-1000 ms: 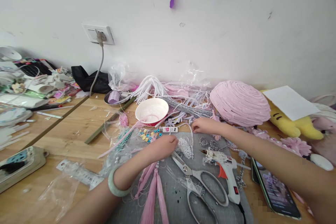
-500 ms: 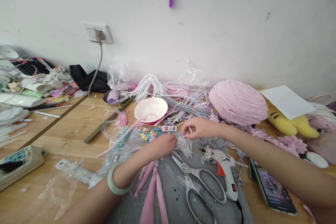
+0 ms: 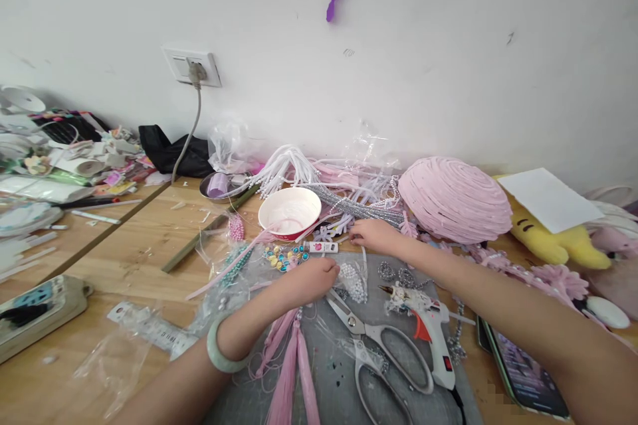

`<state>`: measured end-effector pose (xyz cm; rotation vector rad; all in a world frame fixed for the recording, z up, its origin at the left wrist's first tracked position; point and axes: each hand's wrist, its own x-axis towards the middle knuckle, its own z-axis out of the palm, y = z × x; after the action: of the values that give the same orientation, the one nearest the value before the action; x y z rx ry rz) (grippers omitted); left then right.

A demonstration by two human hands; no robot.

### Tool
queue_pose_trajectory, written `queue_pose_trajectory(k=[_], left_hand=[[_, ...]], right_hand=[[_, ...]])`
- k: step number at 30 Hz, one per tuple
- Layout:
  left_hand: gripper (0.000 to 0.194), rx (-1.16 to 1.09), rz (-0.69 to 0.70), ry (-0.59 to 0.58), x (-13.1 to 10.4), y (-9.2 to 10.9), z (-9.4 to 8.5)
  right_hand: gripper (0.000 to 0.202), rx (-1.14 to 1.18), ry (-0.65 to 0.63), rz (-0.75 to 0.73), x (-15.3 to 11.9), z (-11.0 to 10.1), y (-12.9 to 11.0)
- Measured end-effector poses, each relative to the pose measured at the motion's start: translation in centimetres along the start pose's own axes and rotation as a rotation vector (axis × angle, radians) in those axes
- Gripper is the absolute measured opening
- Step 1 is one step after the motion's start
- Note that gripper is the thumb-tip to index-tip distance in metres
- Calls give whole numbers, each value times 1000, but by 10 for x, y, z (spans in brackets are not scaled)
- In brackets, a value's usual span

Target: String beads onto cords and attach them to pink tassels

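Observation:
My left hand point(image 3: 319, 279) is closed, its fingers curled above the grey mat; whatever it holds is hidden. Beside its fingertips lies a clump of small white pearl beads point(image 3: 354, 282). Pink tassels point(image 3: 292, 372) spread over the mat below my left wrist. Farther back, my right hand point(image 3: 373, 234) has its fingers pinched together near pale looped strips point(image 3: 333, 229), and I cannot make out what is between them. A small white labelled tube point(image 3: 321, 247) and blue and yellow gems point(image 3: 285, 257) lie between the hands and the white bowl point(image 3: 290, 211).
Large scissors point(image 3: 371, 339) and a glue gun point(image 3: 432, 329) lie on the grey mat point(image 3: 329, 395). A phone point(image 3: 526, 368) rests at the right. Behind are a pink wound bundle point(image 3: 453, 199) and a yellow plush toy point(image 3: 541, 236). A ruler point(image 3: 149, 329) lies left.
My right hand has moved away from the pearl beads, back toward the pale strips. My left hand keeps nearly the same place. The whole view has shifted slightly.

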<state>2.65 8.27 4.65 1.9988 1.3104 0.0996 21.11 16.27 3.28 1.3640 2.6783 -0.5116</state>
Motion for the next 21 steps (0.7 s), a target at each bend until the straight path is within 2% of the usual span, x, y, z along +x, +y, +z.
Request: queue_pose_trajectory(k=[4,7,10,15,18,21], left_hand=[[31,-20,-6,9,0,0,0],[31,-33,-4,12,0,-1,-1],[29,-48,2,13,1,-3,-1],[22,-110,3,25,3,-5,-1],[19,-187,-8,34,3,-6,-1],[22,-314,-25,57,3,-9,-5]], right_hand=[[15,28,-2,-3,6,0,2],[18,105,6,-19,3,-8,-1],[24,215,-11,-101,-10,-22,-15],[22,316,-120,-262,-37,-39,-39],[31,261,-91,-201,-47,-39,-40],[48,135,-128,-152,-56,-35,-39]])
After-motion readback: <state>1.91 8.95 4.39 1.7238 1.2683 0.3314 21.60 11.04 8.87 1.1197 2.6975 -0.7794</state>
